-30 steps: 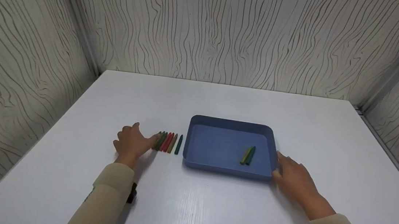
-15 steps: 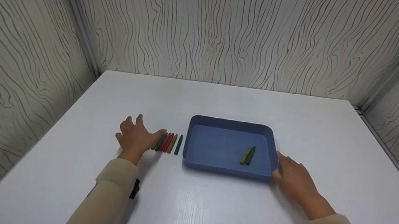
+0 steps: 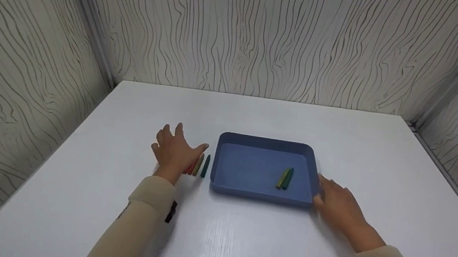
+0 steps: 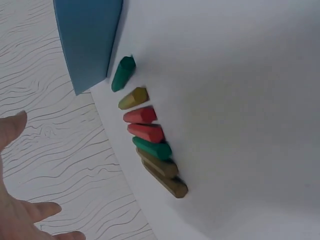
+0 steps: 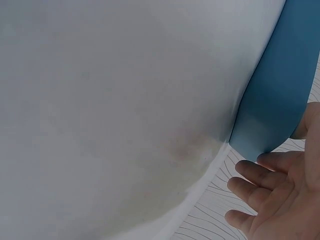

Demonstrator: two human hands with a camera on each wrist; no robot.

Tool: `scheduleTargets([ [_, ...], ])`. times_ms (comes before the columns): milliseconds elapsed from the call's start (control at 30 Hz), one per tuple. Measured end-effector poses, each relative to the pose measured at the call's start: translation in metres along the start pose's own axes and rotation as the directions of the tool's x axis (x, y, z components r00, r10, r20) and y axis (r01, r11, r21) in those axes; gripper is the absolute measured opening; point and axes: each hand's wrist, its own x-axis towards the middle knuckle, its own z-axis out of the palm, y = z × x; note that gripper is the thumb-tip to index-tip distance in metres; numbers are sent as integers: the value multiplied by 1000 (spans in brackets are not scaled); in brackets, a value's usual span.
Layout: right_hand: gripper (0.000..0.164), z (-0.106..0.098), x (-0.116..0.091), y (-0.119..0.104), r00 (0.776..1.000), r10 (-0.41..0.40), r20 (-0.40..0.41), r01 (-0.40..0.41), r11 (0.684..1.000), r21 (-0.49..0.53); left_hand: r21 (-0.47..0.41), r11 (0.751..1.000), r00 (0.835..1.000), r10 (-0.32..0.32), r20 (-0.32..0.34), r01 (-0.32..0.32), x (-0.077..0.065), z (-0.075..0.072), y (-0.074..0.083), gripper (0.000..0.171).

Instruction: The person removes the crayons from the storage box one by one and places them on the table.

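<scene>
My left hand [image 3: 176, 150] hovers over a row of crayons [image 3: 198, 165], fingers spread and holding nothing; in the head view it covers the row's left part. The left wrist view shows the whole row: a green crayon [image 4: 124, 73] nearest the tray, a yellow-brown one [image 4: 134, 98], two red ones [image 4: 141, 115], another green one [image 4: 153, 147] and two brown ones [image 4: 167, 181]. With thumb and fingers, my right hand [image 3: 341, 206] grips the blue tray [image 3: 262, 197] at its right front corner. Inside the tray lie a yellowish crayon [image 3: 281, 179] and a green crayon [image 3: 288, 179], side by side.
The white table [image 3: 222, 237] carries the tray near its middle, with the row to the tray's left. Wood-grain patterned panels [image 3: 246, 38] stand behind the table and on both sides.
My left hand has moved right and a little farther away, from the row's left end to over the crayons, with its fingers spreading. The right hand and tray stay in place.
</scene>
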Motion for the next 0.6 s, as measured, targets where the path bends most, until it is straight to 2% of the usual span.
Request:
scheduleTargets([
  [200, 56, 0, 0, 0, 1000, 8, 2, -8, 1000, -1, -3, 999, 999, 40, -29, -40, -4, 10, 23, 91],
  [600, 56, 0, -1, 0, 1000, -18, -15, 18, 1000, -19, 37, 986, 986, 163, -21, -162, -16, 34, 63, 85],
])
